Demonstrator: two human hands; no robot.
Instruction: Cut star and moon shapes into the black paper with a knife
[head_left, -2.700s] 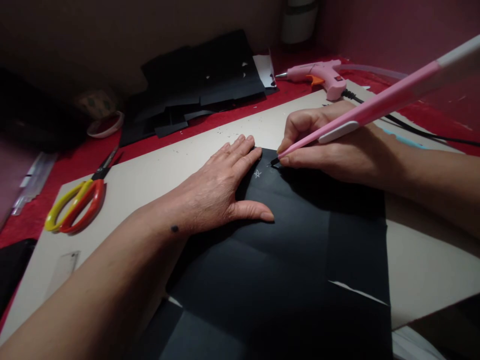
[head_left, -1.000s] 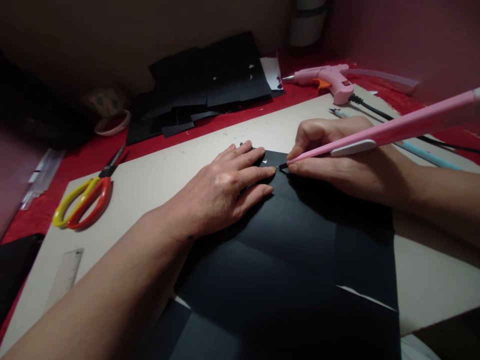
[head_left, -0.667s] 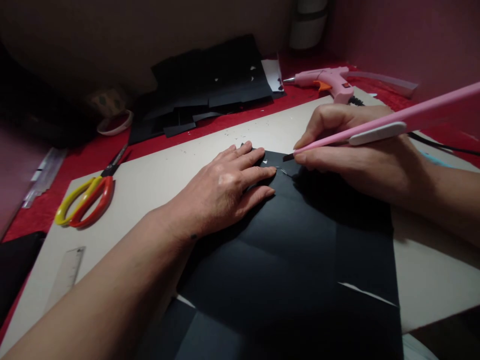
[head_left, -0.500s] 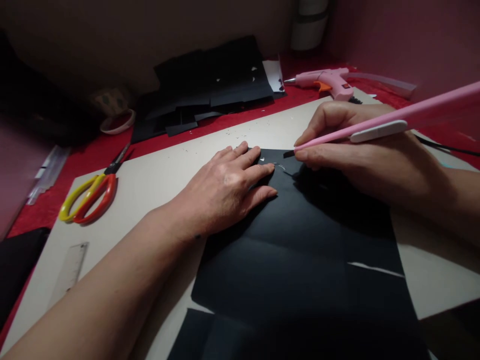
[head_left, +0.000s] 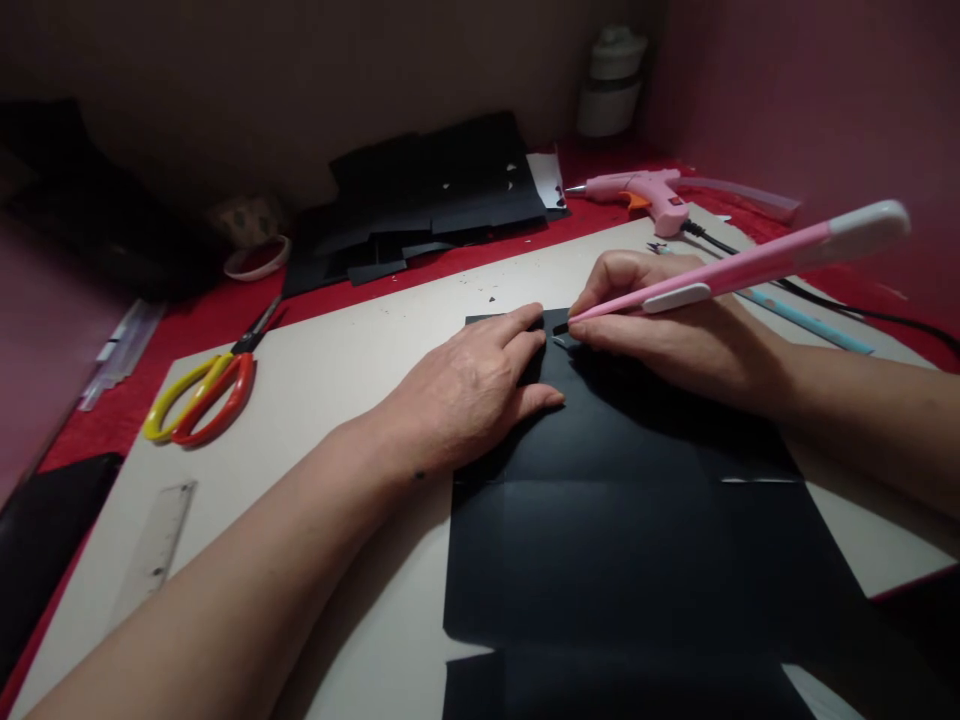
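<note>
Black thin paper sheet lies flat on the beige cardboard mat, light and easily torn; left hand presses it open-palmed near its far edge; right hand pinches the pink craft knife.

Yellow-and-red scissors lie on the left of the grey board, a clear ruler nearer. Behind are a pile of black paper scraps, a pink glue gun and a white jar.

Left hand flat, right hand pinched
</note>
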